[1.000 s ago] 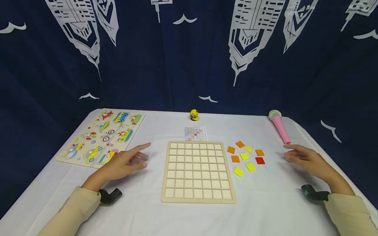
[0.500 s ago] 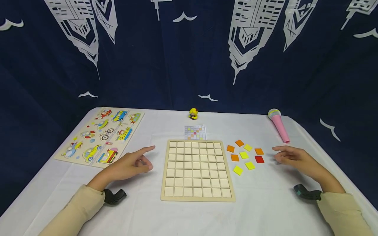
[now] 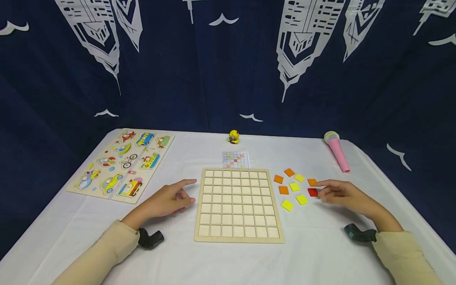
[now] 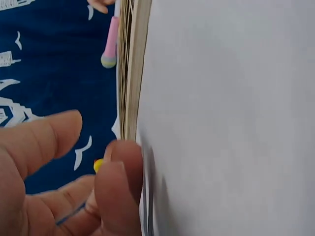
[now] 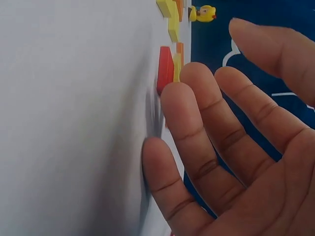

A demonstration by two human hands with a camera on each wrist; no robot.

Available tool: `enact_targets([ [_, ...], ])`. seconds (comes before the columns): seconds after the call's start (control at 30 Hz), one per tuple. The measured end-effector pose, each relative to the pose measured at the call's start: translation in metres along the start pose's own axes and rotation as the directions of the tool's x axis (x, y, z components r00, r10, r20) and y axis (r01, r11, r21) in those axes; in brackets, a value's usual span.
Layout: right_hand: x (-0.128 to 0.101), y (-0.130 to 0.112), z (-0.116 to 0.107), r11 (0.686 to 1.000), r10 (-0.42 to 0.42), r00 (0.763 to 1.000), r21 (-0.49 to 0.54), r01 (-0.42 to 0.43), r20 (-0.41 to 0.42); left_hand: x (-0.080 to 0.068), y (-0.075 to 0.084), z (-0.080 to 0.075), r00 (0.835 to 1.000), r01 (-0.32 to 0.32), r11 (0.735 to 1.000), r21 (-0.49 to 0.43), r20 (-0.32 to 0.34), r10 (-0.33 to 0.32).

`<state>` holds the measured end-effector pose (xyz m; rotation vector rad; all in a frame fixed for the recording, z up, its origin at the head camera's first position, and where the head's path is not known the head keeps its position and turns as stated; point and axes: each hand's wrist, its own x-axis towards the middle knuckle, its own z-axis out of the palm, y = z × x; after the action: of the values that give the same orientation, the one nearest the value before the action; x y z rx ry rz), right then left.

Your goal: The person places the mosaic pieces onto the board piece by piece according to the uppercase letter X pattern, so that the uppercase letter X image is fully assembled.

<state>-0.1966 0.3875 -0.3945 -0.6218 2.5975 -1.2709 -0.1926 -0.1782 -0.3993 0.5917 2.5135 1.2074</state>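
Note:
My left hand [image 3: 166,201] hovers just left of the wooden grid board [image 3: 239,240], index finger pointing toward its edge, holding nothing. In the left wrist view its thumb and fingers [image 4: 114,184] are apart beside the board's side. To the right of the board lie several small square tiles: orange, yellow and one red tile [image 3: 312,192]. My right hand [image 3: 347,196] is at the right side of these tiles, its fingertips close to the red tile and an orange tile [image 3: 312,182]. Its fingers [image 5: 181,113] are loosely extended with nothing between them.
Behind the board lies a small printed grid card [image 3: 236,159], with a yellow figurine [image 3: 233,137] farther back. A vehicle puzzle board [image 3: 117,166] is at the left. A pink toy microphone [image 3: 337,152] lies at the back right. A dark blue curtain [image 3: 213,79] hangs behind the table.
Both hands have moved inward: the left hand to the right, toward the grid board, and the right hand to the left, from near the microphone to the tiles. The tiles have not moved.

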Motion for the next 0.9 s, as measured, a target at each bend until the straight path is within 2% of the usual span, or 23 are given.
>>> enact_targets([
  [0.13,0.006,0.001,0.002,0.996,-0.081,0.994,0.034,0.078,0.068,0.005,0.002,0.007,0.998,0.064,0.998,-0.029,-0.026,-0.065],
  [0.23,0.011,0.001,0.004,0.99,-0.142,0.984,0.034,0.139,0.108,0.006,0.002,0.011,0.994,0.109,0.992,-0.062,-0.018,-0.111],
  [0.33,0.017,0.0,0.007,0.984,-0.176,0.976,0.014,0.176,0.13,0.008,0.002,0.013,0.993,0.121,0.99,-0.076,0.007,-0.121],
  [0.57,0.027,-0.005,0.016,0.988,-0.139,0.981,-0.051,0.147,0.139,0.013,0.0,0.012,0.991,0.107,0.992,-0.069,0.086,-0.101],
  [0.73,0.028,-0.007,0.021,0.991,-0.092,0.988,-0.088,0.103,0.121,0.016,-0.004,0.012,0.989,0.114,0.988,-0.108,0.102,-0.103],
  [0.9,0.029,-0.008,0.024,0.991,-0.089,0.991,-0.096,0.098,0.097,0.016,-0.008,0.012,0.99,0.112,0.983,-0.147,0.103,-0.098],
])
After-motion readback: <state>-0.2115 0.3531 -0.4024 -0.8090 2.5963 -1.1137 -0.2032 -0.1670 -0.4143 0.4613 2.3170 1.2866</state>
